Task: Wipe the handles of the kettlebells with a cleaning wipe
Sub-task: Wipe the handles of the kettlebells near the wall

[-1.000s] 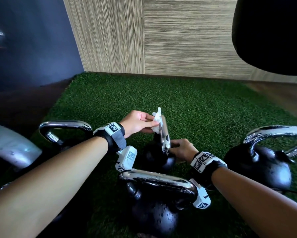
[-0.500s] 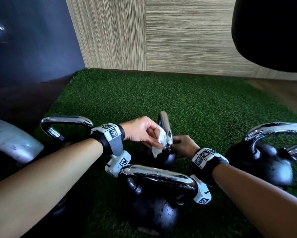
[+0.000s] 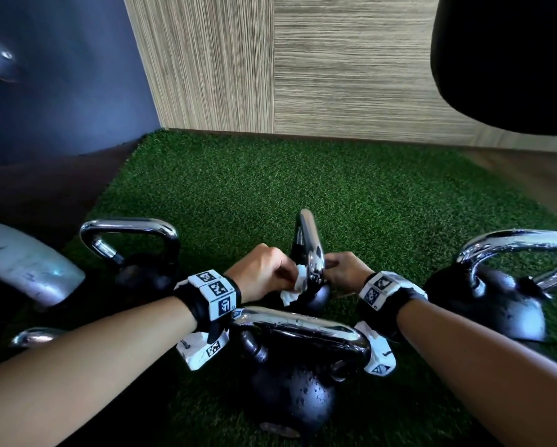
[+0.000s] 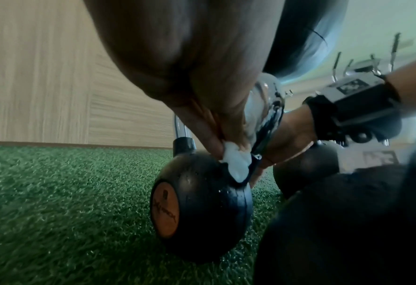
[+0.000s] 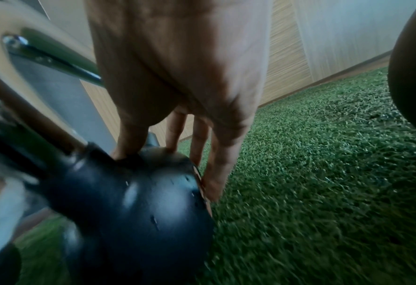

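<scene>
Kettlebells stand on a green artificial-turf mat, and the small kettlebell in the middle of the group is the one being handled. Its chrome handle rises upright, seen edge-on from the head view. The left hand pinches a crumpled white cleaning wipe against the lower left side of that handle, where the handle meets the black ball; the left wrist view shows the wipe squeezed between fingertips, its loose end hanging onto the ball. The right hand is at the handle's right side, its grip narrow: the right wrist view shows its fingers reaching down, tips touching the top of the ball without curling round anything.

Nearer the person than the small kettlebell stands a larger black kettlebell, its chrome handle lying crosswise under both wrists. To the left of the small kettlebell is another kettlebell; to its right, a big one with a broad chrome handle. Beyond the mat runs a wood-grain wall panel.
</scene>
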{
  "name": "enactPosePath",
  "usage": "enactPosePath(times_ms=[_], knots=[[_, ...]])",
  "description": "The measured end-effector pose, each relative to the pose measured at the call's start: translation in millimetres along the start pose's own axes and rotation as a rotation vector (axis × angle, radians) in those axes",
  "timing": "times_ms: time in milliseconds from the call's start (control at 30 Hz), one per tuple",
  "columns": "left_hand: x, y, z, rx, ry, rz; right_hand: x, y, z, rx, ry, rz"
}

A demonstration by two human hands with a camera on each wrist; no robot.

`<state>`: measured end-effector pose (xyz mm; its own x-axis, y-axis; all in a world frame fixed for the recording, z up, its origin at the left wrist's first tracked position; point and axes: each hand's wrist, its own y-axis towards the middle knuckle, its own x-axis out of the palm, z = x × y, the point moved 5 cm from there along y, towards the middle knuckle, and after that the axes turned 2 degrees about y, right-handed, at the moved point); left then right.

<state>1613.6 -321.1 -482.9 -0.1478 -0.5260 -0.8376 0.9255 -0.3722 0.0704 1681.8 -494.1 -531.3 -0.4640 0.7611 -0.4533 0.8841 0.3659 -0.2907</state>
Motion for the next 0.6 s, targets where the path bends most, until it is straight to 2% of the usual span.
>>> enactPosePath(times_ms=[67,100,200,233,333,467,600], knots=[[-5,0,-3,-0.023,-0.027,0.011,-10,-4,-13,0.045,-0.056,-0.122],[-10,0,-7,-0.067,-0.071,0.021,-20,-5,-25,0.033,-0.078,-0.12],[-31,-1,-18,-0.203,-0.253,0.039,-52,-17,-81,-0.168,-0.07,0.029],[-39,-1,-19,-0.225,-0.296,0.028,-56,-24,-98,-0.239,-0.051,0.035],[-64,-2,-13,-0.215,-0.45,0.018,-51,-46,-136,-0.385,-0.075,-0.087],[-88,-2,1,-0.204,-0.572,0.048,-38,-60,-156,-0.454,-0.139,-0.124],[-96,1,8,-0.264,-0.698,0.116,-34,-63,-160,-0.481,-0.073,-0.064]])
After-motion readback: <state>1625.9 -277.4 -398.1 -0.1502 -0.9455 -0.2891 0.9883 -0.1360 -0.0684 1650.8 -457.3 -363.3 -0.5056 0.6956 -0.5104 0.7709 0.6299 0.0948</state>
